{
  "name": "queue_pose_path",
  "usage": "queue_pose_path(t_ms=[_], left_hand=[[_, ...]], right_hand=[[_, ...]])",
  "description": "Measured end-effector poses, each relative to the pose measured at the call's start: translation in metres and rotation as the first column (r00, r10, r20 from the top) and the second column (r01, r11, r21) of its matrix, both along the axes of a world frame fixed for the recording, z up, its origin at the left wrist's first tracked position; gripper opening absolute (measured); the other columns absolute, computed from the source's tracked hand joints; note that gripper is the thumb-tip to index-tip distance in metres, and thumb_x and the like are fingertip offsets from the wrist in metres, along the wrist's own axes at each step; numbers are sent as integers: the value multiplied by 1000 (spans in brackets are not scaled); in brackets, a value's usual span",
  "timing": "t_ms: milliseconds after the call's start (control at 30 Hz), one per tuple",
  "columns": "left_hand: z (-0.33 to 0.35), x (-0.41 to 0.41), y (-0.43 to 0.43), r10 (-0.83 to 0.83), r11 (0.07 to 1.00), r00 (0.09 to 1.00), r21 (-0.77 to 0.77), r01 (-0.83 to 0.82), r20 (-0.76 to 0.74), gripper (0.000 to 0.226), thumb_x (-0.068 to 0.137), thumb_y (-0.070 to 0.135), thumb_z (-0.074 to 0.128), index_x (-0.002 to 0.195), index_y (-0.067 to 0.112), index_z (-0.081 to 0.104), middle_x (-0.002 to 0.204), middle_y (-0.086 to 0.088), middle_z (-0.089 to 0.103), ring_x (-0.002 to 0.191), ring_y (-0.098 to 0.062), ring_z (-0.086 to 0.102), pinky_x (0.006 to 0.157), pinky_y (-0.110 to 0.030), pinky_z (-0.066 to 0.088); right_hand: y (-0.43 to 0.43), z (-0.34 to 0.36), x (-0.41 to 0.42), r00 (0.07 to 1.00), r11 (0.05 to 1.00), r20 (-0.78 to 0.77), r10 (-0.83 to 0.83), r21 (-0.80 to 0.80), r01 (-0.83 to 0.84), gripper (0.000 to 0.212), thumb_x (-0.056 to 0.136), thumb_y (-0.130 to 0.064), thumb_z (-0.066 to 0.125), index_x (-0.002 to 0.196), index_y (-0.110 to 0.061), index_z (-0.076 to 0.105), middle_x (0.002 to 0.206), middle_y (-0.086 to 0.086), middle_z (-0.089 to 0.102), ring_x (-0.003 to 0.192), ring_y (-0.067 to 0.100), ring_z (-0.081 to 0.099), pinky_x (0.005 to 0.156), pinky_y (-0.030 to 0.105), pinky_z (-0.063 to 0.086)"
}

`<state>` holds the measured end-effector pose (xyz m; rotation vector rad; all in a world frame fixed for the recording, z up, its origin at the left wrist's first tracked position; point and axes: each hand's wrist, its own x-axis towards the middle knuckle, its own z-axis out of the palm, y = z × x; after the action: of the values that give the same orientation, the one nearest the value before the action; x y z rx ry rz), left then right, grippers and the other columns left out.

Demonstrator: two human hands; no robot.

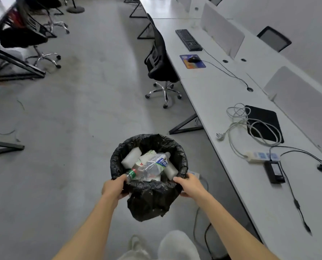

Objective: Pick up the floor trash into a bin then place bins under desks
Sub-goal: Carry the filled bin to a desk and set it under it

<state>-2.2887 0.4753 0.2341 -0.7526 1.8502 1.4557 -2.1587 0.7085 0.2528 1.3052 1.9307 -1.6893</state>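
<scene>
The left hand (112, 188) grips the eight o'clock rim of the round bin lined with a black plastic bag (117, 158), which holds a crushed clear plastic bottle (152, 166) and white foam blocks (131, 157). The right hand (191, 185) grips its four o'clock rim. The long white desk (222, 109) stands at the bin's three o'clock.

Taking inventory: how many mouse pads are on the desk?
2: a blue mouse pad under the mouse; a black mouse pad nearer, under the white cable. Dividers may hide others.
</scene>
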Motion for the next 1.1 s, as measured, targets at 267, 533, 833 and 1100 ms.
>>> queue_pose_path(t_ms=[267,533,833,1100], left_hand=[[-21,-130,82,-152,958,988,-248,143,-19,48,68,43,73,95,4,66,92,-13,70,79,-31,67,73,-39,58],[-50,-303,201,-212,858,976,-486,165,-44,41,84,44,70,106,10,64,103,-15,68,91,-36,65,84,-39,54],[-132,-445,296,-348,789,936,-521,325,57,30,82,44,68,78,16,59,85,-6,67,83,-29,63,70,-33,48],[-275,-543,377,-527,691,843,-524,498,105,38,84,46,59,99,14,72,104,-9,71,95,-31,66,82,-33,53]], right_hand=[[91,3,-120,990,953,31,140,266,-143,51,91,-49,59,134,-23,52,135,-5,58,122,15,56,98,32,46],[250,2,-316,968,886,53,245,393,-245,60,95,-48,53,146,-19,39,148,0,47,133,20,48,103,34,40],[362,-52,-494,954,783,96,284,551,-289,61,93,-44,53,145,-16,42,145,4,49,134,24,43,106,37,41],[442,-144,-622,861,340,370,348,806,-484,88,94,-52,45,158,-13,-1,166,12,-4,153,28,-5,122,51,8]])
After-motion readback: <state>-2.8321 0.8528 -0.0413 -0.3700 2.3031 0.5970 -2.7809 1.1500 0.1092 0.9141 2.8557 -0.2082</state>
